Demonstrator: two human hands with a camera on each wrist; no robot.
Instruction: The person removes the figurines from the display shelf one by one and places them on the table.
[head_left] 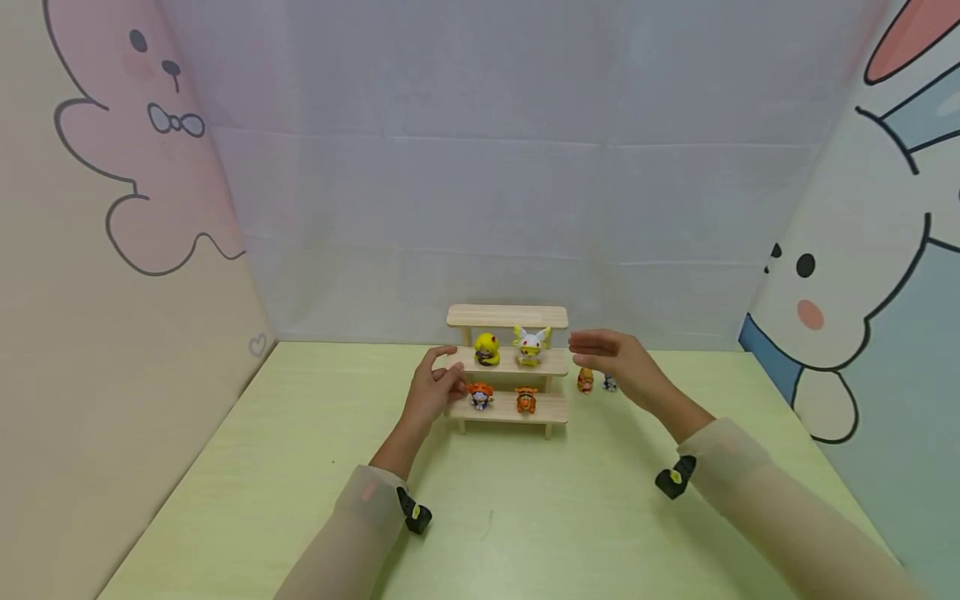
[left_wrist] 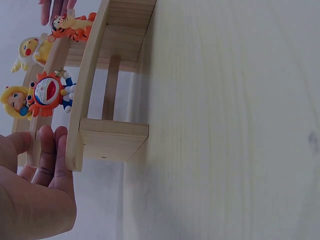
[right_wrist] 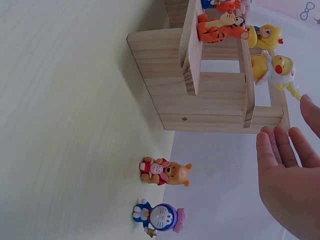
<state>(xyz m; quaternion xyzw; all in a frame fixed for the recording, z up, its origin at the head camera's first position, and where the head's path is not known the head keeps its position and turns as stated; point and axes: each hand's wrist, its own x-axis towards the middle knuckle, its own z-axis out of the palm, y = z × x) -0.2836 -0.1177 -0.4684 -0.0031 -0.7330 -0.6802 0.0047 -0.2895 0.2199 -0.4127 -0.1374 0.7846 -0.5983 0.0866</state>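
Note:
A three-tier wooden display shelf (head_left: 506,316) stands at the back of the table. My left hand (head_left: 435,387) pinches the left end of its middle board, thumb on one side and fingers on the other. Off the shelf's right end, my right hand (head_left: 618,362) is held up with extended fingers and nothing in it. The middle tier bears a yellow-haired figurine (head_left: 487,350) and a white-hooded yellow figurine (head_left: 529,347). Below them sit an orange crab-costumed figurine (left_wrist: 47,92) and an orange tiger figurine (right_wrist: 220,31). No figurine stands on the top tier.
Behind the right hand, a bear figurine (right_wrist: 165,171) in red and a blue cat figurine (right_wrist: 159,217) stand on the table (head_left: 480,517). A pale curtain (head_left: 495,183) hangs behind the shelf, with cartoon-printed panels at both sides.

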